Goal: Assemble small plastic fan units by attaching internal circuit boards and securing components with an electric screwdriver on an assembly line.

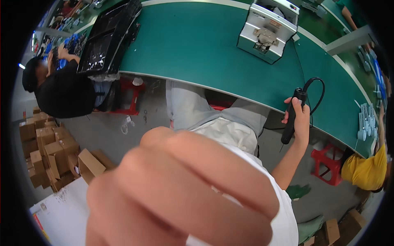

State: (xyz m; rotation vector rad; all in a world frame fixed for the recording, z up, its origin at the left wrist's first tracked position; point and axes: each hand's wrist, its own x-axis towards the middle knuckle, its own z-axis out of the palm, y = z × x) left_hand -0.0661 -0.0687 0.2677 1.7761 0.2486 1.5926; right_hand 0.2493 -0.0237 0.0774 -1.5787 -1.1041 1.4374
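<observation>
My left hand is raised very close to the camera and fills the lower middle as a blurred shape. Its fingers lie curled close together, and nothing shows in them. My right hand is out to the right at the near edge of the green table. It grips a black electric screwdriver upright, tip pointing down. The screwdriver's black cable loops up from its top over the table. My lap and white shirt show between the hands.
A grey metal box-shaped machine stands on the table at the back. Black trays lie at the table's left end. A person in black sits left, a person in yellow right. Cardboard boxes and red stools stand on the floor.
</observation>
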